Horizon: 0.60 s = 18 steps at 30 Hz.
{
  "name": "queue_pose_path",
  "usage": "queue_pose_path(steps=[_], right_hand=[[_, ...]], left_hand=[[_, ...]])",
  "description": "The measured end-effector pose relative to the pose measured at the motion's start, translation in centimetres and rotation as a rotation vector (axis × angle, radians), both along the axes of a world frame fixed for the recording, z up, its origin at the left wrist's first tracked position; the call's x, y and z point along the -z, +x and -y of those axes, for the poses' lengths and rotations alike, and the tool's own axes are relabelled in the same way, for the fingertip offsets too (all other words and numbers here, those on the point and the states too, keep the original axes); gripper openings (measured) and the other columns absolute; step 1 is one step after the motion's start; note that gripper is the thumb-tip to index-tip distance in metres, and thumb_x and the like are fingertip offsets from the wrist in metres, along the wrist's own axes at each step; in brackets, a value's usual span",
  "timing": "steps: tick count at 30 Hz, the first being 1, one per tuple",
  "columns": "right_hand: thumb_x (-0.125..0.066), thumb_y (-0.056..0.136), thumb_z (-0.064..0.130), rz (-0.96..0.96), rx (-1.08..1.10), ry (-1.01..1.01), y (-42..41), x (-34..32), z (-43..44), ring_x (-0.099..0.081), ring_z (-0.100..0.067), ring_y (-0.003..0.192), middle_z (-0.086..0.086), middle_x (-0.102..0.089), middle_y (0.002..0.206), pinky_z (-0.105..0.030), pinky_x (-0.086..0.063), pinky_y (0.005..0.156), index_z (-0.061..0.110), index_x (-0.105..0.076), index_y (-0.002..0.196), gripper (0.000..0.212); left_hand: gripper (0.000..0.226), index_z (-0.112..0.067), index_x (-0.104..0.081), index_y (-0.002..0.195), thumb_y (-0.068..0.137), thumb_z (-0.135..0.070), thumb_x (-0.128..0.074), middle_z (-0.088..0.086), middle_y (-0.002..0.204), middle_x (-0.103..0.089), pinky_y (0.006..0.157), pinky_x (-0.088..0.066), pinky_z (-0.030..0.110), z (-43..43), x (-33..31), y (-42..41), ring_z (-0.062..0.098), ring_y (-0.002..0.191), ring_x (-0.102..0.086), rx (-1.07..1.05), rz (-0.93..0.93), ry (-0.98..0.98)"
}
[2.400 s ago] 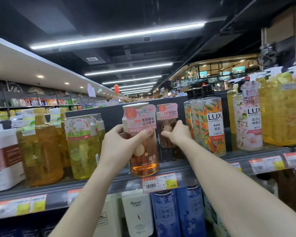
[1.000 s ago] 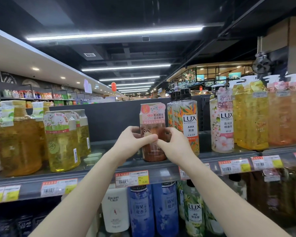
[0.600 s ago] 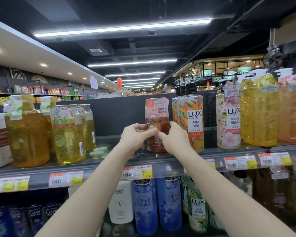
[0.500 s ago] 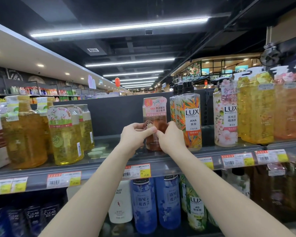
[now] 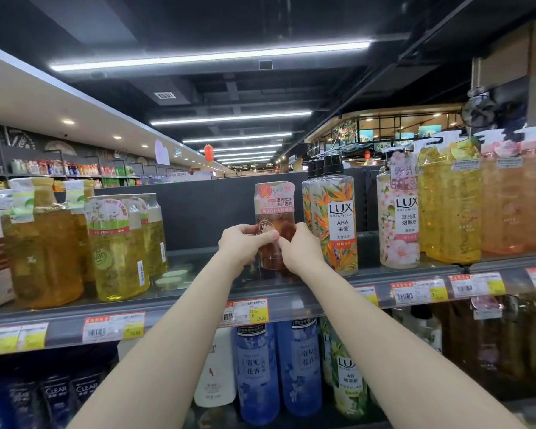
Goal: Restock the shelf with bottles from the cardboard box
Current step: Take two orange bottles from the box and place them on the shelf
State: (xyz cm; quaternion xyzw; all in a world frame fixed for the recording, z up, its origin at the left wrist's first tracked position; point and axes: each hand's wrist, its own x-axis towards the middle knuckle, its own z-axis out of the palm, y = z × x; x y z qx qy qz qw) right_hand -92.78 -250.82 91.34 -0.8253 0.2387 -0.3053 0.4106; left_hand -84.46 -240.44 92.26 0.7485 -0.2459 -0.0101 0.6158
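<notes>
An amber-brown bottle (image 5: pixel 274 209) with a pink label stands upright on the top shelf (image 5: pixel 291 300), just left of the LUX bottles. My left hand (image 5: pixel 243 244) wraps its left side and my right hand (image 5: pixel 297 249) wraps its right side, fingertips meeting in front of its lower half. Whether a second bottle stands behind it is hidden. The cardboard box is out of view.
Yellow-green bottles (image 5: pixel 118 246) stand at the left, with bare shelf between them and my hands. LUX bottles (image 5: pixel 338 218) crowd close on the right, then yellow and orange bottles (image 5: pixel 449 205). Blue bottles (image 5: pixel 256 370) fill the lower shelf. Price tags (image 5: pixel 246 311) line the shelf edge.
The amber bottle I first carried in my left hand now stands on the shelf. Both hands closed around it and have stayed on it over the last second.
</notes>
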Motion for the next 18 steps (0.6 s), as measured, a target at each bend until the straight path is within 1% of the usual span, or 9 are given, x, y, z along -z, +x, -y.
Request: queue_pose_path(steps=[4,6,8,9,10,12,13,14,18], right_hand=[[-0.056,0.107,0.035,-0.040,-0.001,-0.042,-0.3,0.0,-0.2,-0.063,-0.032,0.124,-0.015,-0.057,0.145,-0.029,-0.051,0.075,0.012,-0.039,0.152,0.054],[-0.052,0.108,0.037,-0.187,-0.010,-0.104,-0.8,-0.1,-1.1,-0.057,-0.036,0.134,-0.020,-0.045,0.158,-0.038,-0.054,0.093,0.011,-0.011,0.165,0.075],[-0.051,0.108,0.037,-0.285,-0.016,-0.201,-1.3,-0.1,-2.0,-0.051,-0.039,0.141,-0.024,-0.028,0.167,-0.045,-0.049,0.108,0.011,0.011,0.165,0.089],[-0.052,0.107,0.036,-0.290,-0.015,-0.267,-1.8,-0.2,-2.4,-0.051,-0.039,0.140,-0.025,-0.029,0.166,-0.047,-0.049,0.109,0.009,0.007,0.166,0.087],[-0.053,0.107,0.035,-0.273,-0.017,-0.338,-2.6,-0.3,-2.8,-0.056,-0.038,0.134,-0.024,-0.040,0.160,-0.047,-0.052,0.105,0.006,-0.007,0.165,0.080],[-0.055,0.105,0.033,-0.189,-0.052,-0.437,-4.5,-0.7,-3.2,-0.066,-0.034,0.113,-0.018,-0.062,0.135,-0.045,-0.058,0.091,0.006,-0.043,0.146,0.051],[-0.057,0.103,0.032,-0.156,-0.081,-0.458,-5.4,-0.7,-3.5,-0.067,-0.033,0.106,-0.015,-0.067,0.125,-0.045,-0.059,0.087,0.008,-0.052,0.135,0.040],[-0.058,0.101,0.031,-0.131,-0.111,-0.475,-6.2,-0.6,-3.8,-0.068,-0.033,0.105,-0.014,-0.069,0.122,-0.045,-0.059,0.087,0.009,-0.056,0.131,0.037],[-0.059,0.097,0.021,-0.118,-0.236,-0.564,-8.3,1.3,-6.6,-0.064,-0.034,0.119,-0.013,-0.068,0.133,-0.046,-0.056,0.095,0.012,-0.052,0.148,0.052]], left_hand=[[0.063,-0.017,-0.066,0.136,0.081,-0.040,-0.087,0.003,0.125,-0.072,0.068,-0.055,0.027,0.0,0.0,-0.4,0.017,0.098,-0.067,-0.026,0.038,0.019],[0.071,-0.016,-0.060,0.142,0.081,-0.041,-0.087,0.005,0.133,-0.069,0.073,-0.055,0.027,-0.1,0.1,-0.9,0.022,0.107,-0.067,-0.062,0.056,0.027],[0.076,-0.016,-0.055,0.146,0.082,-0.042,-0.086,0.007,0.137,-0.065,0.078,-0.051,0.029,-0.4,0.2,-1.7,0.024,0.114,-0.065,-0.117,0.105,0.033],[0.073,-0.016,-0.055,0.146,0.083,-0.041,-0.084,0.007,0.136,-0.065,0.078,-0.050,0.028,-0.8,0.3,-2.2,0.022,0.112,-0.064,-0.138,0.147,0.032],[0.069,-0.016,-0.056,0.144,0.085,-0.041,-0.082,0.007,0.134,-0.066,0.079,-0.048,0.028,-1.2,0.4,-2.9,0.020,0.108,-0.062,-0.151,0.194,0.036],[0.060,-0.017,-0.058,0.140,0.089,-0.042,-0.078,0.005,0.129,-0.066,0.082,-0.047,0.027,-2.5,0.7,-4.6,0.017,0.107,-0.061,-0.170,0.290,0.068],[0.057,-0.019,-0.059,0.138,0.090,-0.042,-0.076,0.004,0.127,-0.066,0.085,-0.049,0.029,-3.3,1.1,-5.3,0.017,0.109,-0.062,-0.183,0.339,0.088],[0.053,-0.020,-0.060,0.137,0.091,-0.042,-0.074,0.002,0.127,-0.066,0.088,-0.052,0.032,-4.3,1.5,-6.0,0.018,0.110,-0.064,-0.202,0.386,0.113],[0.042,-0.021,-0.063,0.132,0.091,-0.032,-0.070,0.001,0.123,-0.068,0.096,-0.053,0.039,-9.7,4.1,-8.2,0.020,0.112,-0.065,-0.334,0.562,0.241]])
